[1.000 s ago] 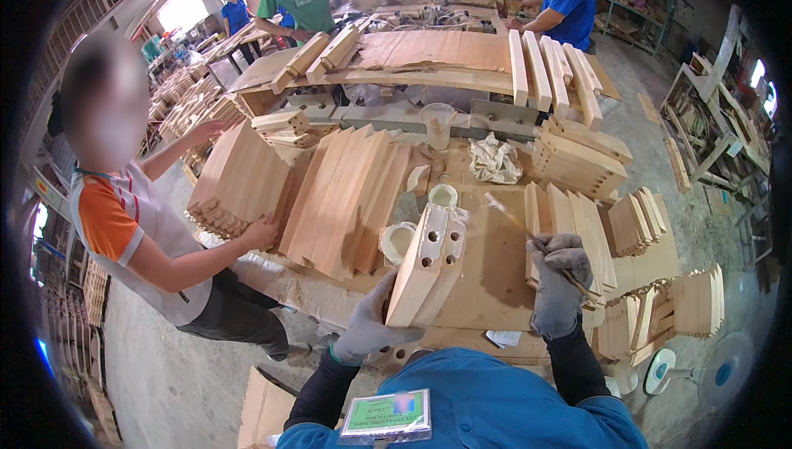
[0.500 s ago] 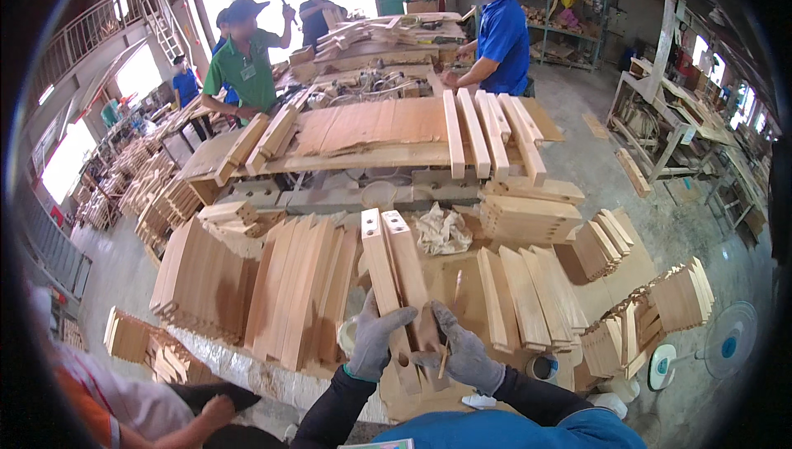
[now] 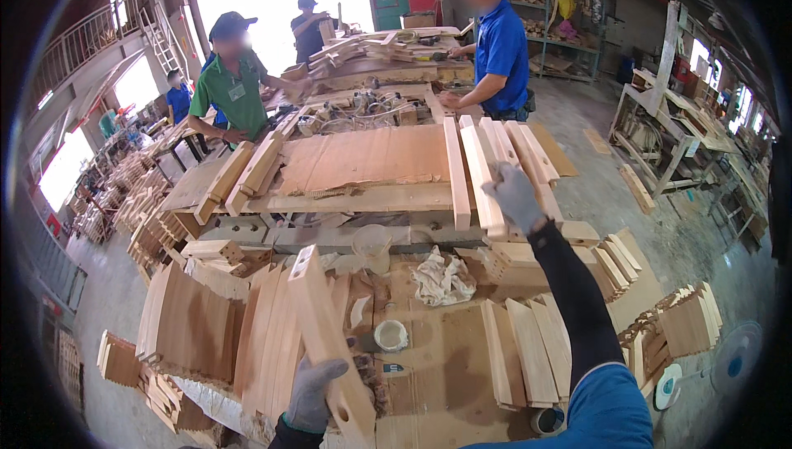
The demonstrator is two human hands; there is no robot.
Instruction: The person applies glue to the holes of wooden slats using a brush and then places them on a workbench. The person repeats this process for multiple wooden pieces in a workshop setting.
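Note:
My left hand (image 3: 313,393), in a grey glove, is closed around the lower part of a pale wooden post (image 3: 326,333). The post leans up and away to the left and shows a hole near its lower end. Stretched out to the far bench, my gloved right hand (image 3: 517,199) has its fingers curled over the edge of another wooden post (image 3: 480,175). That post lies among several similar ones there. Between my arms, a small white pot (image 3: 391,336) of pale paste sits on the cardboard-covered near bench (image 3: 445,366).
Stacked boards (image 3: 194,325) fill the near bench's left side; more boards (image 3: 528,350) stand at right. A crumpled cloth (image 3: 443,276) and a translucent tub (image 3: 372,248) lie beyond the pot. Co-workers in green (image 3: 235,90) and blue (image 3: 502,53) stand by the far bench (image 3: 363,160).
The two posts held side by side are apart. My left hand has moved left with one; my right hand has gone forward to the far bench. The raised hammer is no longer seen.

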